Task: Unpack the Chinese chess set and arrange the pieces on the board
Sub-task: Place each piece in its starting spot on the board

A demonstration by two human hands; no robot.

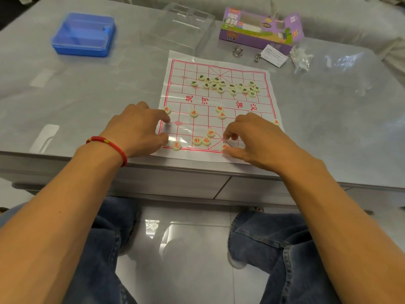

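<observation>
**Red pieces going onto the near rows**

Head view: the unpacking looks finished and the arranging is under way. The board (219, 102), a thin printed sheet, lies on the worktop (87, 95) with its near edge almost at the worktop's lip. The black pieces (223, 85) sit in a loose heap on the far half, not yet sorted. The red pieces (202, 139) are scattered over the near half, a few already on the soldier line.

The left hand (135, 128) rests at the board's left edge, fingers curled loosely, holding nothing I can make out. The right hand (247, 139) has its fingers bent down over a red piece near the palace cross; whether it pinches that piece or only nudges it, I cannot tell.

Next, I'd say, each red piece must be slid onto its own crossing without dragging the sheet.

Room is short near the lip, where a piece could drop off. The blue box (84, 34), clear lid (182, 25) and carton (260, 29) stand well apart at the far side.
</observation>
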